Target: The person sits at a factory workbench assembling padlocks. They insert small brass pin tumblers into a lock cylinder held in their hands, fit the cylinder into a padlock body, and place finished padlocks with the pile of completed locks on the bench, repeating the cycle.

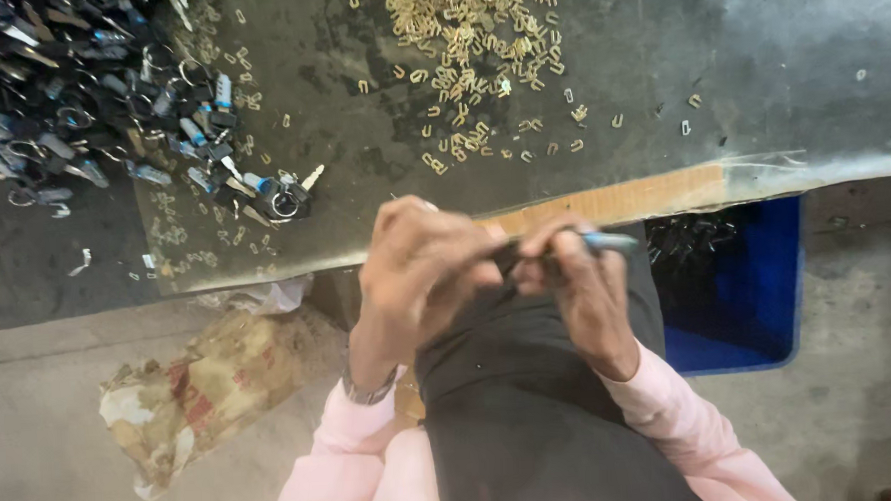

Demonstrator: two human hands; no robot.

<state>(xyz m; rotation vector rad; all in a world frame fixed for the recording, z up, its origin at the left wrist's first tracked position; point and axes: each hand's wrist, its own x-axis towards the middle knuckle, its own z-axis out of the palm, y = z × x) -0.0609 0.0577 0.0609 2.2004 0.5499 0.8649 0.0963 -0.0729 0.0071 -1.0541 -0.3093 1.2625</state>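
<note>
across the dark, worn table (pixel 658 61) lie a scatter of small brass clips (pixel 476 39) and, far left, a heap of black keys on rings (pixel 78 96). at its near edge both hands meet: the left hand (pixel 421 267) pinches something too small to tell, the right hand (pixel 577 275) grips a thin blue-grey tool (pixel 610 241). below, on the concrete floor (pixel 858 293), sit a blue bin (pixel 758 287) and a crumpled paper sack (pixel 201 391).

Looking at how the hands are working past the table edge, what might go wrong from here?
The left hand and right hand pinch a small piece off the table; if dropped, it may land in the blue bin or on the floor. The brass clips lie loose and could scatter.
</note>
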